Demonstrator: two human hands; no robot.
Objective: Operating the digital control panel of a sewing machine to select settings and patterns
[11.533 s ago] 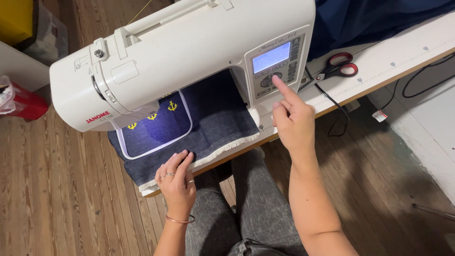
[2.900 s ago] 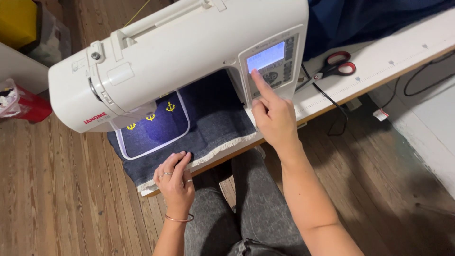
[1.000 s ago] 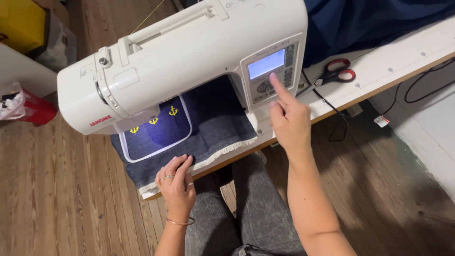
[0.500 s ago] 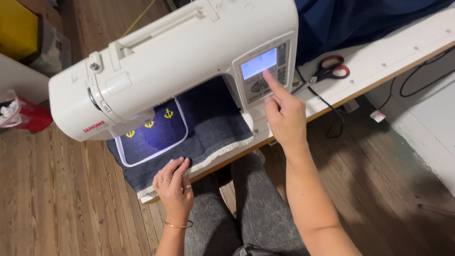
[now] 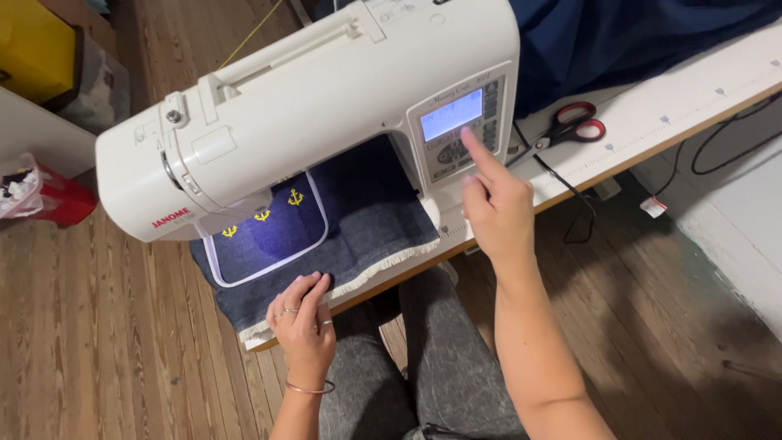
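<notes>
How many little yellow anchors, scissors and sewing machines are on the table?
Yellow anchors stitched on the blue denim: 3
Red-handled scissors: 1
White sewing machine: 1
Total: 5

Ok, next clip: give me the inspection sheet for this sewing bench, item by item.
Surface: white table with a wood edge.
Job's things: white embroidery machine; dark denim fabric in a white hoop, three yellow anchors stitched.
Clutter: red-handled scissors; dark blue cloth at the back.
Hands: right hand, index finger at the control panel; left hand resting on the denim's near edge.
Cables: black cable over the table edge; another far right.
Surroundings: wooden floor; red container; yellow box.
</notes>
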